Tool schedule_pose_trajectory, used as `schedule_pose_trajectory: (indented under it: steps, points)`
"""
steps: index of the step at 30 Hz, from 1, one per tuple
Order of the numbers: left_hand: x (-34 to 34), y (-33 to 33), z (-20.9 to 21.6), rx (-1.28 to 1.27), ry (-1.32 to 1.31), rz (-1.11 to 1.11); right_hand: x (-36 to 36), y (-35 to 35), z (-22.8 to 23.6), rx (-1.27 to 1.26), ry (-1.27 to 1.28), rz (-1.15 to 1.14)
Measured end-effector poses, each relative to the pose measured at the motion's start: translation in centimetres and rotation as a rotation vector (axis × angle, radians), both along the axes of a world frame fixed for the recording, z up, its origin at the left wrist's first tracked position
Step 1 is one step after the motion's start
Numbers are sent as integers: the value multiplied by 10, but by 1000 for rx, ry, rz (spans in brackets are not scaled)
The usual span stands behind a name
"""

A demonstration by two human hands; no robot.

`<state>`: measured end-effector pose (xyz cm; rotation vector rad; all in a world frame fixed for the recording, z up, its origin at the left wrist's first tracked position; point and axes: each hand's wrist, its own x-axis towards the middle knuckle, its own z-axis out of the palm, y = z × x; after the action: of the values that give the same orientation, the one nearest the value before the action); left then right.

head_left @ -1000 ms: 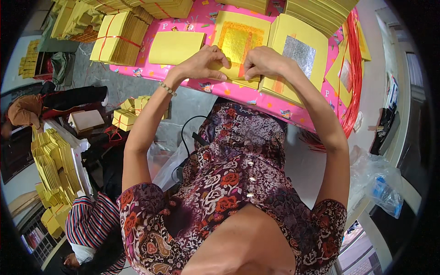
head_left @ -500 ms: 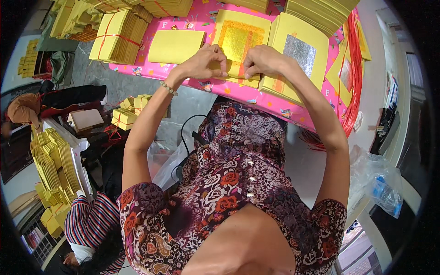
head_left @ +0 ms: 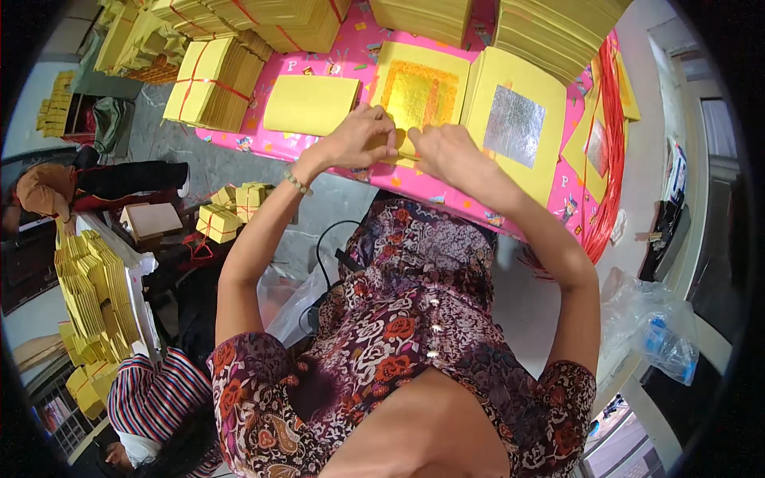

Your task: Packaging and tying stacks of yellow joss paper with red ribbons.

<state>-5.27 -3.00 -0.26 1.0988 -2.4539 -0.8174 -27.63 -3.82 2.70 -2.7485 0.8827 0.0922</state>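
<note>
Head view: the gold-foiled yellow paper (head_left: 408, 92) lies just beyond both hands, its long axis running away from the person. The left hand (head_left: 360, 137) and right hand (head_left: 453, 153), fingers curled, meet its near edge, neither clearly nearer; whether either grips cannot be told. The pink tablecloth (head_left: 470, 199) bears scattered letters; no brand legible.

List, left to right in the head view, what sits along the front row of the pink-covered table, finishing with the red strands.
Red-tied yellow bundle → plain yellow paper piece → yellow sheet with gold panel → yellow sheet with silver square → red strands.
</note>
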Motion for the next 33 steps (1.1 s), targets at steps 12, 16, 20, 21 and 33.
schedule_pose_trajectory:
  steps: [12,16,20,21,33]
  points:
    - [-15,-10,41,-35,-167,208,-4,-45,40,127,-19,-172]
    - [-28,-10,56,-702,-86,378,-6,-83,41,74,-47,-262]
    - [-36,-8,22,-599,-96,317,2,-108,53,125,49,-405]
    - [-40,-7,17,-539,-102,296,3,-114,49,105,43,-436]
    - [-57,-23,-22,-528,-313,347,15,-155,-13,-64,-37,-328]
